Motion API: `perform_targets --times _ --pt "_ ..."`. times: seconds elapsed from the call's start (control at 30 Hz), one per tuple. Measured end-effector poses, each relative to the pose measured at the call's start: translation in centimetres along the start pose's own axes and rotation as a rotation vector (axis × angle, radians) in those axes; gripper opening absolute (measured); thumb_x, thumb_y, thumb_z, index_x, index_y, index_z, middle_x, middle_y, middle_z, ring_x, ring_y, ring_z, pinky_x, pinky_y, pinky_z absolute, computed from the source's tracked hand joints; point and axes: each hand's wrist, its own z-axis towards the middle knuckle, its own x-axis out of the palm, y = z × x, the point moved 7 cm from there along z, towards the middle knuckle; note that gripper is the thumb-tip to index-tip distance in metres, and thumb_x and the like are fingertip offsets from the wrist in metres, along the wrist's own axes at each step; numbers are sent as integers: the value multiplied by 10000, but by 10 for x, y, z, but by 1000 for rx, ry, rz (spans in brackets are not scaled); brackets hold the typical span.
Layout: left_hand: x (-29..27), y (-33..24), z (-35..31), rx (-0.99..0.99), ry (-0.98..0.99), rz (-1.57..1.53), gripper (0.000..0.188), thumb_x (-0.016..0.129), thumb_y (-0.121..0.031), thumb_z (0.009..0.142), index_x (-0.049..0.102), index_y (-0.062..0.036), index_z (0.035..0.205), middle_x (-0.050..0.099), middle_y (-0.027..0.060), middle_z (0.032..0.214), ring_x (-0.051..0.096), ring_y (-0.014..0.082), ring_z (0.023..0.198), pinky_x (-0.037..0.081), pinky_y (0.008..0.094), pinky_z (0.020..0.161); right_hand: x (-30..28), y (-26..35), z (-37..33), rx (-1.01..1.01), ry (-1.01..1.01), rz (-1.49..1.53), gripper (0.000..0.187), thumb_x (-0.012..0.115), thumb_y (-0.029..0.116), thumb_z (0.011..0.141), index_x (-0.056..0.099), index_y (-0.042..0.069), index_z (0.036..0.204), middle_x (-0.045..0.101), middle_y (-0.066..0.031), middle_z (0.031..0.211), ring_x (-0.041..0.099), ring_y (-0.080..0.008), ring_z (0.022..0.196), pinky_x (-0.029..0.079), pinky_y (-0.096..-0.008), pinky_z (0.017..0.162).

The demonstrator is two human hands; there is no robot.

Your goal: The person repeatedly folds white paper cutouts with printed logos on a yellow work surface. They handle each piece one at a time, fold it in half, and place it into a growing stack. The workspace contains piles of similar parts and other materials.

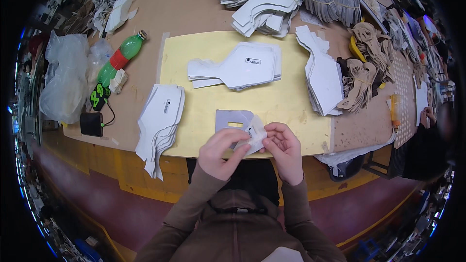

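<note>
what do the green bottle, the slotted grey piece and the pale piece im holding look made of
Green bottle: probably glossy plastic; its translucent wall catches highlights.
Slotted grey piece: matte, perhaps card or thin plastic; it looks flat with clean-cut edges.
Pale piece: matte, possibly fabric or leather-like sheet; it looks thin and bent.

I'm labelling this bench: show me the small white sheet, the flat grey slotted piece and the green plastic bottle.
Small white sheet [257, 136]: head view, its middle.
Flat grey slotted piece [234, 116]: head view, surface just above the slot.
Green plastic bottle [118, 59]: head view, red band round its middle.
</note>
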Motion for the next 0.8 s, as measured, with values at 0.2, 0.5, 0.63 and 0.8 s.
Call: perform_targets --times 0.2,0.5,0.63,0.8 --pt "11 -7 4 69 115 20 121 722 -33 885 703 4 999 714 116 992 712 265 830 567 328 721 8 12 -9 -60 3 -166 334 605 -73 975 547 -65 1304 649 -112 1136 679 -143 963 577 -262 848" --pt "6 -30 5 180 197 212 149 733 2 840 712 7 987 728 115 964 724 268 804 579 326 690 32 43 -20 -265 29 -666 299 631 -99 931 627 -55 1226 704 -122 1002 712 -169 921 593 -286 805" --pt "6 -35 5 243 196 290 153 750 -14 799 695 2 941 706 109 914 696 280 751 566 336 653 47 55 -24 -444 93 -925 358 628 -101 898 645 6 1238 693 -139 928 709 -246 836 566 -333 730" --pt "5 -35 4 240 201 359 145 755 -29 762 669 -12 878 668 101 844 652 285 685 539 357 601 61 59 -25 -557 103 -1003 404 616 -119 866 656 40 1235 683 -142 903 677 -308 782 535 -387 686"
